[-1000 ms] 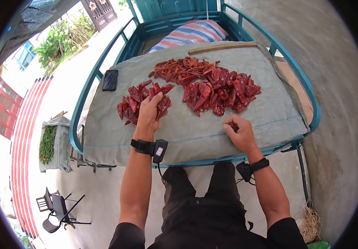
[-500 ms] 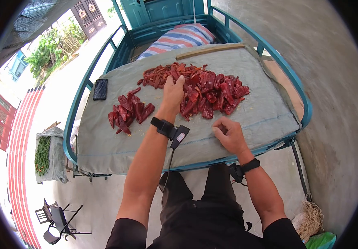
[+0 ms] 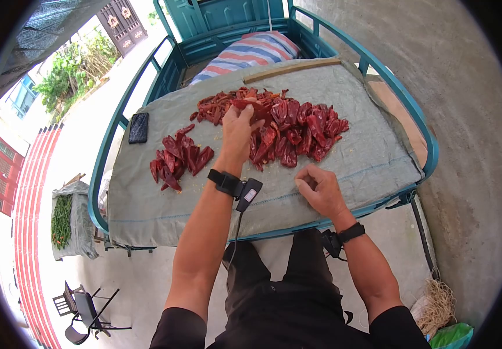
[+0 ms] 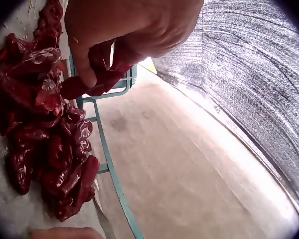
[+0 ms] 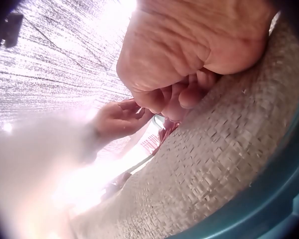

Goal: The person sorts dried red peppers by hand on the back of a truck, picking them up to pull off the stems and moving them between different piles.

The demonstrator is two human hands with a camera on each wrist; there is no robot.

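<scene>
At nine o'clock on the woven grey sheet, a slab-shaped phone lies beyond the small heap of wrinkled red peppers where the left hand was a second ago; now, toward twelve, its fingers pinch a leathery, tapering pepper beside thin, shrivelled peppers. At two o'clock glossy, crumpled peppers pile up; at four the right hand stays put, fingers loosely curled.
</scene>
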